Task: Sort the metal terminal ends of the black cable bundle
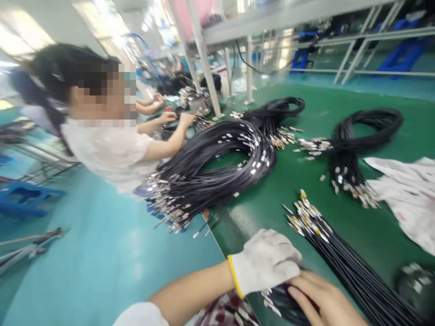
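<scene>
My left hand (267,262), in a white knitted glove with a yellow cuff, is closed over a bundle of black cables (287,303) at the table's near edge. Bare, my right hand (324,296) is wrapped round the same bundle and touches the gloved fingertips. Metal cable ends and white tags show beneath the glove; much of the bundle is hidden by my hands and the frame edge. Just to the right, a straight bundle of black cables (353,262) lies on the green table, its metal and yellowish ends pointing away from me.
A large coil of black cables (217,176) overhangs the green table's (254,217) left edge. Smaller coils (370,129) lie farther back, beside a white cloth (408,194). At left, a co-worker (112,149) handles cables near a white shelf post (207,68). A blue stool (30,199) stands on the floor.
</scene>
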`<state>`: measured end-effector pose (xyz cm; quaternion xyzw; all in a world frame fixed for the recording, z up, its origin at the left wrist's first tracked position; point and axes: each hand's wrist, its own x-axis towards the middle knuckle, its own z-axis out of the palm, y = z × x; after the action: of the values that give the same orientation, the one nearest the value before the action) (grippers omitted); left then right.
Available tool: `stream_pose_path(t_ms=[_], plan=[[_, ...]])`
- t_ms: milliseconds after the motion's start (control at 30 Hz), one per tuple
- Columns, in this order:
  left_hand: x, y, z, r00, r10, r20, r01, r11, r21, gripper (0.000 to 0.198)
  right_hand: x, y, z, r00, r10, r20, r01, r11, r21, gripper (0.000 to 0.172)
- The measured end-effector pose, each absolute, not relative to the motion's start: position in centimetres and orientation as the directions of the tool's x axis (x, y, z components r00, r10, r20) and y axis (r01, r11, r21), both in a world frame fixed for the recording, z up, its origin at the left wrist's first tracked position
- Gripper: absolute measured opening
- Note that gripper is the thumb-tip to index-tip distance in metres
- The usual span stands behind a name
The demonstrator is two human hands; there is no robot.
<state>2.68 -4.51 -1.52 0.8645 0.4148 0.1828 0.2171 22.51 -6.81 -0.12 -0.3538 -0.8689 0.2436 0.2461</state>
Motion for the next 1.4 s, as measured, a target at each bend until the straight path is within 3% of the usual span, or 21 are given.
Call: stream_pose_path(t_ms=[100, 200, 267, 500, 633, 767, 933, 1000, 1133, 1300, 1400], plan=[[2.6, -6.9, -0.8, 0.666, 0.738, 0.108, 0.621, -0.629, 0.467, 0.036, 25.0, -5.7, 2.1, -0.562, 0.807, 0.180, 0.593, 0.545, -0.593, 0.027], [2.7, -8.4, -0.5, 0.712, 0.699, 0.073, 0.601, -0.660, 0.450, 0.031, 27.2, -3.8, 1.6, -0.253, 0.934, 0.253, 0.858, 0.338, -0.388, 0.025], [2.8, -8.9, -0.6, 0.711, 0.700, 0.068, 0.601, -0.655, 0.458, 0.026, 28.0, -3.0, 0.4, -0.217, 0.944, 0.248, 0.896, 0.294, -0.333, 0.026], [3.0, -9.2, -1.6, 0.653, 0.738, 0.169, 0.580, -0.632, 0.514, 0.021, 27.6, -3.1, -0.2, -0.179, 0.953, 0.244, 0.827, 0.280, -0.488, 0.017], [3.0, -8.7, -1.1, 0.662, 0.742, 0.107, 0.580, -0.598, 0.552, 0.019, 27.2, -4.6, 1.5, -0.160, 0.963, 0.215, 0.703, 0.264, -0.661, 0.011], [2.9, -7.3, 0.3, 0.663, 0.748, 0.023, 0.609, -0.557, 0.565, 0.029, 25.3, -6.4, 2.6, -0.244, 0.958, 0.150, 0.532, 0.261, -0.805, 0.012], [1.1, -6.4, 1.3, 0.415, 0.890, -0.189, 0.691, -0.173, 0.702, 0.014, 21.7, -6.5, 3.1, -0.307, 0.933, 0.188, 0.451, 0.317, -0.835, 0.014], [0.0, -6.4, 1.3, 0.339, 0.903, -0.263, 0.687, -0.047, 0.725, 0.020, 20.6, -6.1, 3.0, -0.344, 0.920, 0.190, 0.449, 0.339, -0.827, 0.014], [-1.1, -6.4, 1.4, 0.205, 0.940, -0.273, 0.517, 0.133, 0.846, 0.020, 19.7, -5.5, 2.0, -0.379, 0.910, 0.165, 0.487, 0.348, -0.801, 0.013], [-0.3, -6.1, 1.5, 0.066, 0.972, -0.226, 0.453, 0.172, 0.875, 0.021, 20.0, -5.9, 0.7, -0.403, 0.910, 0.094, 0.497, 0.304, -0.813, 0.009], [0.2, -6.0, 1.5, 0.067, 0.974, -0.217, 0.468, 0.161, 0.869, 0.020, 19.8, -5.9, 0.4, -0.445, 0.890, 0.096, 0.517, 0.343, -0.784, 0.018]])
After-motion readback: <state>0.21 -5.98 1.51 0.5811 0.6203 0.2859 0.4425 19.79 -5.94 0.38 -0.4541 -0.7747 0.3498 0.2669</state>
